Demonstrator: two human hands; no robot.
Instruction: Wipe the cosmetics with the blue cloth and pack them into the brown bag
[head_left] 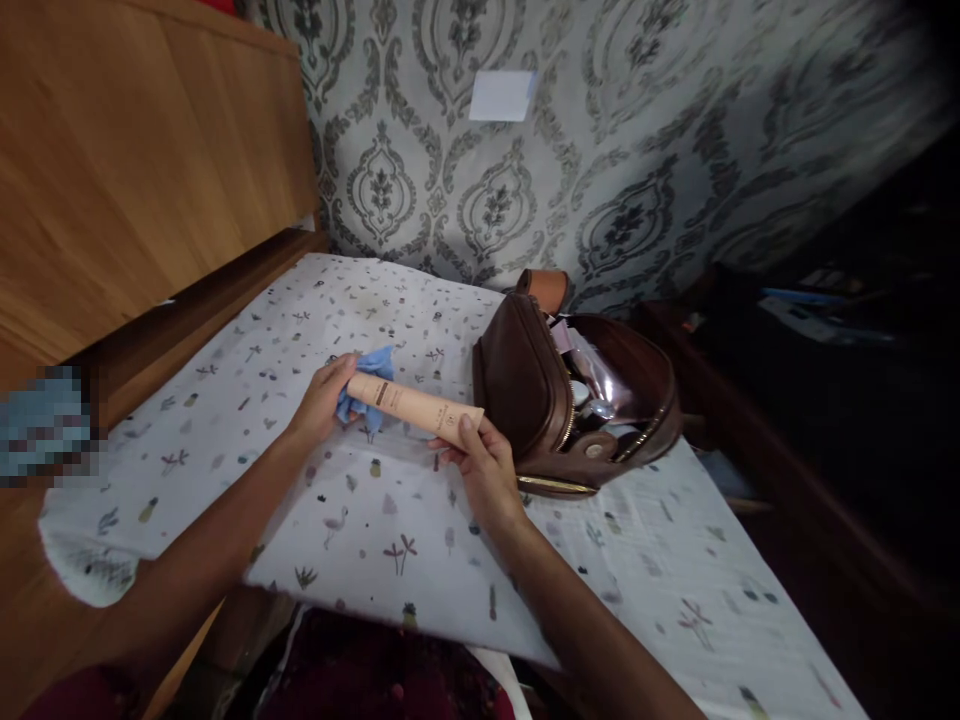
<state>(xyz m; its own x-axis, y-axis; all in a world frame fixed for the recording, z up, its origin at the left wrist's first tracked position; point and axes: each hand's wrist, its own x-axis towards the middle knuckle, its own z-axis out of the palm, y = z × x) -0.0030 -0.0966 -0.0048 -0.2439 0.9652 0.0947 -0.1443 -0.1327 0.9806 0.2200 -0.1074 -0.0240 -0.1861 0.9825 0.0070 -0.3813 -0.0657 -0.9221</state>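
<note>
A peach-coloured squeeze tube (412, 405) with small dark print lies across both hands above the cloth-covered table. My right hand (486, 465) pinches its right end between thumb and fingers. At the tube's left end my left hand (330, 400) is closed on a blue cloth (379, 365), which is bunched against the tube. Just right of my right hand stands a brown leather bag (517, 375), unzipped at the top. Inside it are a shiny pinkish pouch (600, 375) and several small bottles or caps, partly hidden by the bag's sides.
A white patterned cloth (360, 290) covers the table. A wooden cabinet (165, 140) rises on the left, and patterned wallpaper (450, 180) with a white paper (502, 96) is behind. A brown cylindrical thing (546, 290) sits behind the bag. The right side is dark.
</note>
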